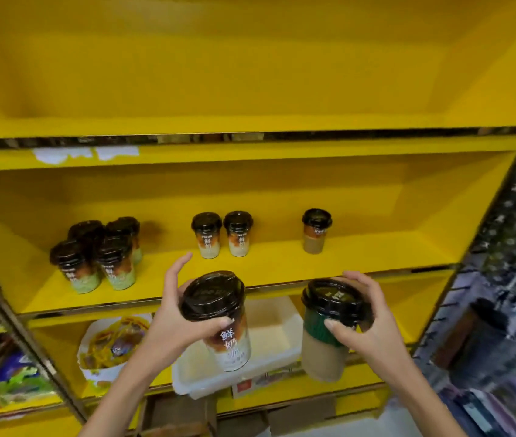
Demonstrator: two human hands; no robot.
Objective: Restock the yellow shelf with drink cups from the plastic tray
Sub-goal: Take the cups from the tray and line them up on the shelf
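Observation:
My left hand (171, 313) grips a brown-and-white drink cup (229, 345) with a black lid, held above the white plastic tray (277, 348). My right hand (367, 323) grips a tan cup with a green band (319, 351), just right of the tray. Both cups hang in front of the middle yellow shelf (281, 266). On that shelf stand several green-bottomed cups (92, 257) at the left, two brown-and-white cups (222, 234) in the middle and one tan cup (316, 231) to the right.
The upper yellow shelf (250, 124) holds nothing visible. A noodle bowl (114, 342) sits on the lower shelf left of the tray. Snack packets (13, 380) fill the neighbouring rack at the left. A dark rack (502, 279) of goods rises at the right.

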